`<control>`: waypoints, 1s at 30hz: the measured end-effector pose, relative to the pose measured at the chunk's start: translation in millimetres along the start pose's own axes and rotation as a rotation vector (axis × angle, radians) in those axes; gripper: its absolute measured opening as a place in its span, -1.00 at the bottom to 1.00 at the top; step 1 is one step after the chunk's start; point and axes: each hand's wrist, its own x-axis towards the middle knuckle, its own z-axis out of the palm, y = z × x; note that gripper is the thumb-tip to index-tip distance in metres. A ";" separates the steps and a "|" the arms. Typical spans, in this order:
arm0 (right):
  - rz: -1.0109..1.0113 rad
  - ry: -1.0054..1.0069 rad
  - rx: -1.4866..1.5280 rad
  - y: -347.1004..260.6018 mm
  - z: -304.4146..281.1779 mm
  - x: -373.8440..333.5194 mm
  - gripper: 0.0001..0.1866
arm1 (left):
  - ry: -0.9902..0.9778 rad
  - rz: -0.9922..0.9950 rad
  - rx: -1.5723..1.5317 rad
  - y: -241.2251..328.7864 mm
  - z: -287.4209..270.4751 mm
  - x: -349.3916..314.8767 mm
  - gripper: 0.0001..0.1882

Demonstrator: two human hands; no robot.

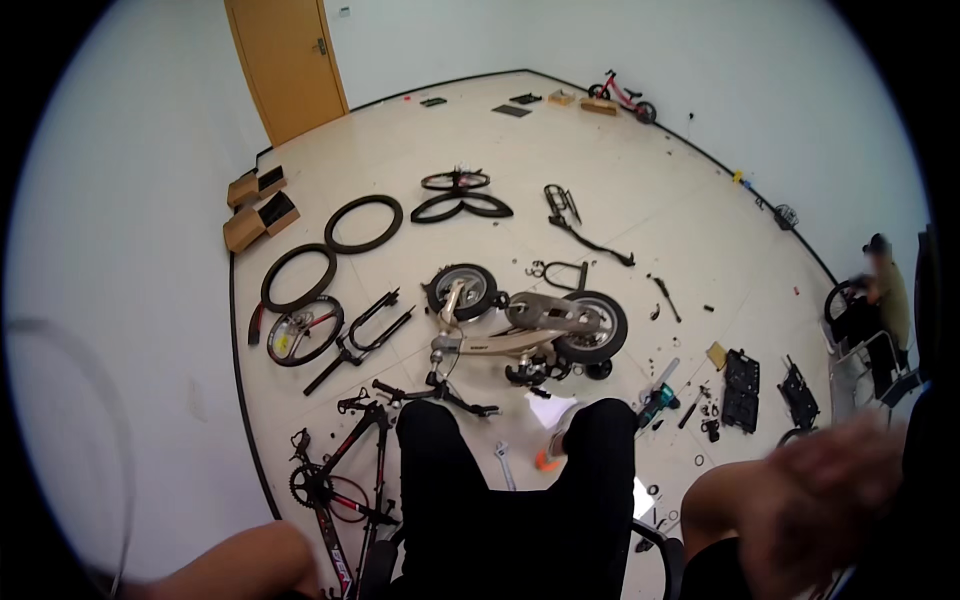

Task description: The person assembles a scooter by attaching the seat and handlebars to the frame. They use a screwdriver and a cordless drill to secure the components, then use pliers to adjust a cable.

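My right hand (835,465) is raised at the lower right, smeared by motion, so its fingers and anything in them cannot be made out. My left forearm (240,565) runs out at the lower left, and the hand itself is outside the picture. A thin grey blurred loop (105,410), perhaps a cable, curves up near that arm. Between my knees an adjustable wrench (504,462) lies on the floor. Ahead of my knees a beige small-wheeled bike (500,345) lies on its side. Left of my legs is a black and red bicycle frame (375,455).
Tyres (365,224), a spoked wheel (305,332) and a fork (360,340) lie left. Right are a green power tool (657,402), small parts and an open black tool case (741,390). Another person (885,295) sits at the far right. Cardboard boxes (262,220) stand by the left wall.
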 end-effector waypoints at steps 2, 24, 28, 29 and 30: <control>0.165 -0.129 0.027 29.2 13.9 -37.1 -0.81 | -0.001 -0.175 0.055 -25.1 -2.0 -28.0 -0.47; 1.848 -0.635 0.235 330.4 5.3 -434.8 -0.73 | -0.422 -2.206 -0.008 -366.4 0.9 -492.7 -0.50; 1.895 -0.583 0.335 339.9 13.0 -438.0 -0.71 | -0.502 -2.191 0.027 -367.2 6.3 -502.6 -0.46; 1.906 -0.561 0.336 341.2 16.9 -436.5 -0.70 | -0.595 -2.169 0.073 -369.6 11.9 -499.9 -0.45; 1.911 -0.545 0.322 341.5 18.3 -436.1 -0.70 | -0.555 -2.191 0.036 -370.2 13.6 -501.4 -0.47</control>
